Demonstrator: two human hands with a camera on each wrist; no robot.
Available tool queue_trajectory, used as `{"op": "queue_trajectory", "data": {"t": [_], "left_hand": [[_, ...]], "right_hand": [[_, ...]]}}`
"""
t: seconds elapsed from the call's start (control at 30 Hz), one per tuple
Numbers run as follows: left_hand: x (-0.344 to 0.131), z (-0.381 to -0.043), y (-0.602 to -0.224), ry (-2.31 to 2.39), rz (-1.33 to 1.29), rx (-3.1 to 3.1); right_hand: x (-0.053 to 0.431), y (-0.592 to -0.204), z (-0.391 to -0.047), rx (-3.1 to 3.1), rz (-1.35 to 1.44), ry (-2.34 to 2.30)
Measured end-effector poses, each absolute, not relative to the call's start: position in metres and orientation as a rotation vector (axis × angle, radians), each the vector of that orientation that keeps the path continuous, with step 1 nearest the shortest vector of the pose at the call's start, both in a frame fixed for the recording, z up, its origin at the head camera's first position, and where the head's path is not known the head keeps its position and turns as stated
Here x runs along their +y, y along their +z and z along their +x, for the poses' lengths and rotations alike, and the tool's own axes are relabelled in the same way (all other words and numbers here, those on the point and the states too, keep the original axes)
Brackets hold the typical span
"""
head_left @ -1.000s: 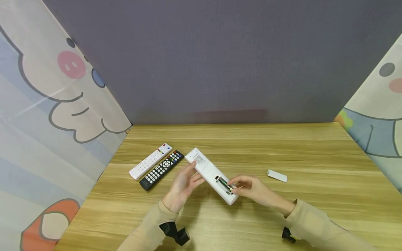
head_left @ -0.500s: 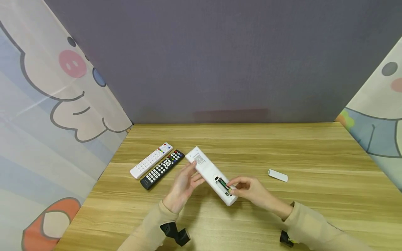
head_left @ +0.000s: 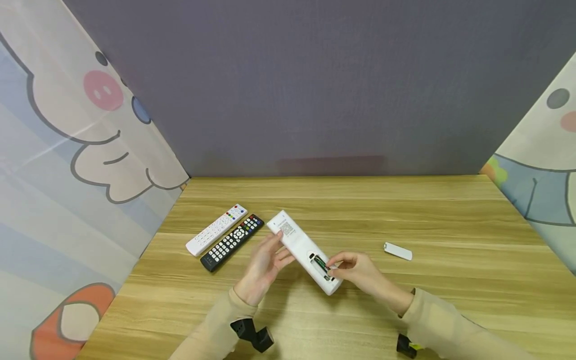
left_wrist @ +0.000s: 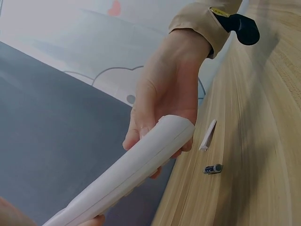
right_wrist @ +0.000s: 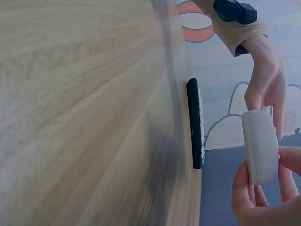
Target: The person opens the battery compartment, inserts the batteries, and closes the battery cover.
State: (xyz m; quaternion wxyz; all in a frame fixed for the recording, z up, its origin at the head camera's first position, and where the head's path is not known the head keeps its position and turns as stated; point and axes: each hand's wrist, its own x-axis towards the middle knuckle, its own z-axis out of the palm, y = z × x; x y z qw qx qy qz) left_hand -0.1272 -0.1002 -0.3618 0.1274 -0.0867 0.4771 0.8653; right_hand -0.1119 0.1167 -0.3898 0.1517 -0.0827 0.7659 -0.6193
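My left hand [head_left: 261, 272] holds a white remote control [head_left: 299, 245] above the table, its back turned up and tilted. Near the lower end, the battery compartment is uncovered, with a green-and-black battery [head_left: 320, 263] in it. Thumb and forefinger of my right hand [head_left: 357, 270] pinch at this battery; their tips partly hide it. In the right wrist view, the remote's rounded end [right_wrist: 262, 148] sits between the fingers. The left wrist view shows a second battery [left_wrist: 213, 169] lying on the table near the white battery cover [left_wrist: 208, 135].
On the left of the wooden table [head_left: 342, 205] lie another white remote [head_left: 216, 230] and a black remote [head_left: 231, 243], side by side with buttons up. A dark panel [head_left: 292, 90] rises behind the table, and printed curtains [head_left: 49, 165] flank it.
The battery under my right fingertips has turned and shifted slightly at the compartment. My right forearm has moved a little to the left. My left hand keeps its hold on the remote.
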Motion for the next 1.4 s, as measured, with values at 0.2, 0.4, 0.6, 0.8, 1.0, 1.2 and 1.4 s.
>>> {"op": "queue_trajectory", "data": {"t": [0.2,0.4,0.6,0.8,1.0,1.2,1.4], "left_hand": [[-0.100,-0.127,-0.362,2.510,-0.271,1.389],[-0.100,-0.128,-0.363,2.500,-0.264,1.401],[-0.100,-0.128,-0.363,2.502,-0.270,1.424],[-0.103,-0.128,-0.361,2.502,-0.271,1.410],[-0.105,-0.128,-0.362,2.484,-0.287,1.425],[-0.108,-0.129,-0.363,2.480,-0.288,1.433],[-0.109,-0.129,-0.364,2.485,-0.294,1.431]], "right_hand": [[0.117,-0.391,-0.112,2.199,-0.274,-1.773],[0.121,-0.392,-0.114,2.197,-0.366,-1.720],[0.125,-0.394,-0.115,2.235,-0.446,-1.642],[0.131,-0.395,-0.117,2.248,-0.518,-1.633],[0.137,-0.394,-0.120,2.298,-0.541,-1.588],[0.145,-0.396,-0.126,2.405,-0.622,-1.534],[0.152,-0.400,-0.132,2.485,-0.702,-1.479]]}}
